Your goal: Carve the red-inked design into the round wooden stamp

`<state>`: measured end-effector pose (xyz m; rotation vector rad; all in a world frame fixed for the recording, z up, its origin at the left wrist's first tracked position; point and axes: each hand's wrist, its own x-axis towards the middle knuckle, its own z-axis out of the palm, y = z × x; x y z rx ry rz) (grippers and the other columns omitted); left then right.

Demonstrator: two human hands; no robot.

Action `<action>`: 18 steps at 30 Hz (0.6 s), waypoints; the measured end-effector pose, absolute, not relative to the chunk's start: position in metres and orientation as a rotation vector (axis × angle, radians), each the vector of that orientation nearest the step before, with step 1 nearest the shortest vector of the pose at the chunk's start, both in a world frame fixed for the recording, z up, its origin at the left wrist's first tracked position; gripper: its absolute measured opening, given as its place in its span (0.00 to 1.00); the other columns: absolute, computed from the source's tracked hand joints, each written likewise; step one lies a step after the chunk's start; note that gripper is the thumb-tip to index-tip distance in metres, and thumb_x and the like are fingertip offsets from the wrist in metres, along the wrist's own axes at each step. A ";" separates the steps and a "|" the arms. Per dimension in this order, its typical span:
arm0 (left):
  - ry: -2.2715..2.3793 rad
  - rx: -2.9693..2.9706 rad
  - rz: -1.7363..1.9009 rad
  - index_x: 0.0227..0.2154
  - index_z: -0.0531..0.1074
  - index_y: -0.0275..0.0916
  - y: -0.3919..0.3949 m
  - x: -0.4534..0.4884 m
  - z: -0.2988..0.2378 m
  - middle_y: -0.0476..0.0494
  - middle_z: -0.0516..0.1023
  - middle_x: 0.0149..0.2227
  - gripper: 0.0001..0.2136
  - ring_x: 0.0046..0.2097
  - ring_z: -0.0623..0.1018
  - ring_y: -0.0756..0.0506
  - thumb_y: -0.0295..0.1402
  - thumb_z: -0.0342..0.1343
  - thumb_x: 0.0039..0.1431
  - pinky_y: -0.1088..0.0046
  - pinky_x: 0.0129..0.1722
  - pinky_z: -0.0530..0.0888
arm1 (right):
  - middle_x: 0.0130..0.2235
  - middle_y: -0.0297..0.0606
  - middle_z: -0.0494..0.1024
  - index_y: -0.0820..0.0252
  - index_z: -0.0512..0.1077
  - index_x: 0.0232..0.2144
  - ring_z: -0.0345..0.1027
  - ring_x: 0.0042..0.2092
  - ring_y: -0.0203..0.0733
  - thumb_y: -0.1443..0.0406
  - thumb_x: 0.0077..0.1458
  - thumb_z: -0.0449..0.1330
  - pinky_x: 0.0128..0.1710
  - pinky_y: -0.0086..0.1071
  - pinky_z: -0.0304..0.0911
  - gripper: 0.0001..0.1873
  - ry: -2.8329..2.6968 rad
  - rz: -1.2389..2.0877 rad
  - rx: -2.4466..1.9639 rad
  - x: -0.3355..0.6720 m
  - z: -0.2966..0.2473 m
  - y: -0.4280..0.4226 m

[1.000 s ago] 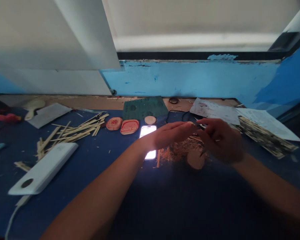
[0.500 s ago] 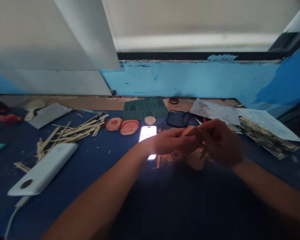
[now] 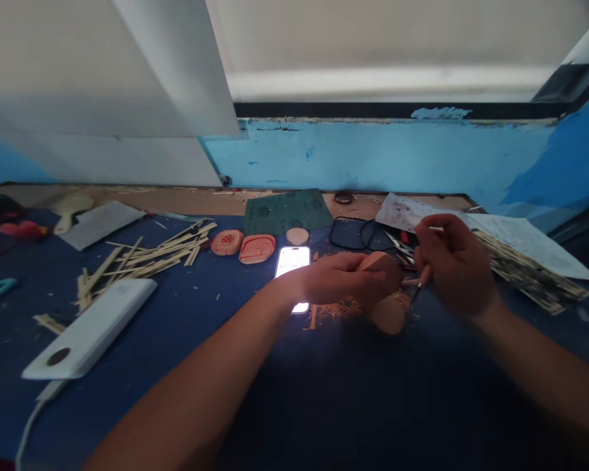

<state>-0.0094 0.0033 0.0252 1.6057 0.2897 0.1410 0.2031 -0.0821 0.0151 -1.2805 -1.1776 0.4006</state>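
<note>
The right hand (image 3: 454, 265), just beside the left hand's (image 3: 343, 278) fingertips a second ago, has moved off rightward, its slim tool (image 3: 425, 275) now showing below the fingers. The left fingers, outstretched then, now curl around a wooden piece (image 3: 377, 261).

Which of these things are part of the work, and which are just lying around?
Part of the work, it seems:
wooden piece, in the left hand
thin tool, in the right hand
wood shavings, below the hands

Probably just lying around:
white device with a cord
pale sticks
light-blue object
</note>
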 end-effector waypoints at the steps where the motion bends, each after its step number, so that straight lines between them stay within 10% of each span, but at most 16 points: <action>1: 0.297 1.666 0.159 0.51 0.75 0.39 0.002 -0.009 0.025 0.41 0.80 0.47 0.16 0.47 0.78 0.43 0.44 0.58 0.69 0.67 0.47 0.74 | 0.17 0.24 0.67 0.54 0.71 0.38 0.60 0.13 0.35 0.58 0.63 0.66 0.11 0.27 0.53 0.09 -1.186 0.375 -1.309 0.208 0.015 -0.080; 8: 0.389 2.254 0.284 0.66 0.68 0.43 -0.007 -0.005 0.021 0.37 0.72 0.65 0.25 0.63 0.73 0.38 0.30 0.53 0.66 0.58 0.64 0.69 | 0.21 0.26 0.71 0.58 0.77 0.50 0.66 0.17 0.34 0.62 0.66 0.61 0.18 0.28 0.57 0.12 -1.579 0.000 -1.538 0.210 0.011 -0.083; 18: 0.224 2.318 0.197 0.49 0.80 0.43 -0.007 -0.002 0.019 0.40 0.79 0.52 0.12 0.53 0.79 0.38 0.37 0.62 0.64 0.63 0.54 0.72 | 0.17 0.29 0.72 0.54 0.72 0.28 0.65 0.18 0.37 0.53 0.64 0.64 0.20 0.31 0.57 0.16 -1.672 -0.266 -1.474 0.200 0.016 -0.095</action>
